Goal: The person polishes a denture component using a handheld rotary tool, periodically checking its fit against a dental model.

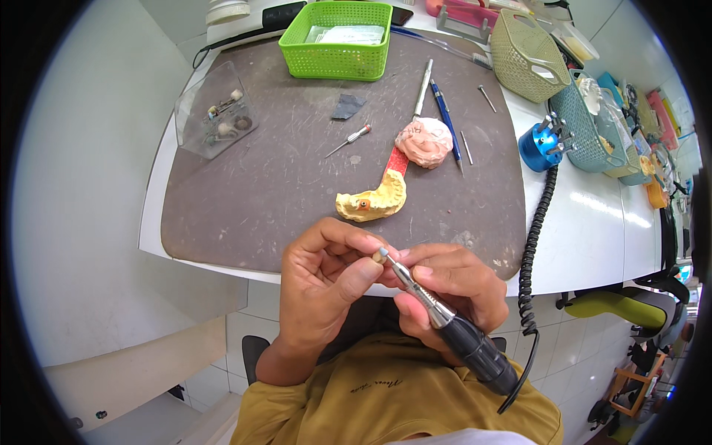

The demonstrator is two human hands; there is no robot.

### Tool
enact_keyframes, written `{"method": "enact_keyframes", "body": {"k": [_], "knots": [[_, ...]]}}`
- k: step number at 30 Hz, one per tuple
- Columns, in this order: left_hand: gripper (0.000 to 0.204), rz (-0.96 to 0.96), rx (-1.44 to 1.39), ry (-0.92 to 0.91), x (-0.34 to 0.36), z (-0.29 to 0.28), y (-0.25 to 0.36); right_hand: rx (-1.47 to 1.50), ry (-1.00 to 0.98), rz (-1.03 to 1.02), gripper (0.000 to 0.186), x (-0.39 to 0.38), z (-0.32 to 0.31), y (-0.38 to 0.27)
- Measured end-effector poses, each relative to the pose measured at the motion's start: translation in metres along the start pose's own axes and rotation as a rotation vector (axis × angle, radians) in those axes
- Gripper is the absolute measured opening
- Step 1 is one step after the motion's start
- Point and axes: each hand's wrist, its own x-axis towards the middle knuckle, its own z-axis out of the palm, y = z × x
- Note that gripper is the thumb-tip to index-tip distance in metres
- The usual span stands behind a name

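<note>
Closest in, a rotary handpiece [452,330] is gripped pen-style in the right hand [445,285], fingers wrapped around the metal neck so the tip can be steered finely. Its tip meets a tiny pale piece [380,256], likely a tooth crown, which is pinched between the thumb and fingertips of the left hand [326,278]. Both hands are pressed together just past the table edge, probably so each is steadied by the other. The handpiece's coiled black cable [532,245] is looped off to the right, out of the way, toward a blue holder [541,146].

Just beyond the hands, a yellow dental cast [374,202] is left on the dark scuffed mat [259,193], with a red wax strip leading up to a pinkish cast [424,142]. Handy spot, easy to reach for a fit check.

Further back, a small screwdriver [350,139], a blue pen [446,119] and a silver tool [423,87] are laid out loosely. A clear box of burs [215,111] sits to the left, and a green basket [337,38] is parked at the far edge.
</note>
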Motion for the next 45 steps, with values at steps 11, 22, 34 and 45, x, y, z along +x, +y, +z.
{"method": "enact_keyframes", "body": {"k": [11, 22, 34, 45], "knots": [[0.011, 0.002, 0.003, -0.009, -0.0006, -0.0008, -0.0003, 0.006, -0.031, -0.015, 0.035, 0.0016, -0.0024, -0.0001], [0.011, -0.005, 0.009, -0.004, -0.0012, 0.0001, 0.0011, 0.023, -0.018, -0.022, 0.036, 0.0014, -0.0008, -0.0005], [0.011, -0.001, 0.001, -0.006, -0.0013, -0.0008, -0.0004, 0.008, -0.013, -0.018, 0.036, 0.0007, -0.0013, -0.0005], [0.011, 0.003, 0.016, -0.011, -0.0006, 0.0003, 0.0004, -0.003, -0.017, -0.012, 0.035, 0.0012, -0.001, -0.0021]]}}
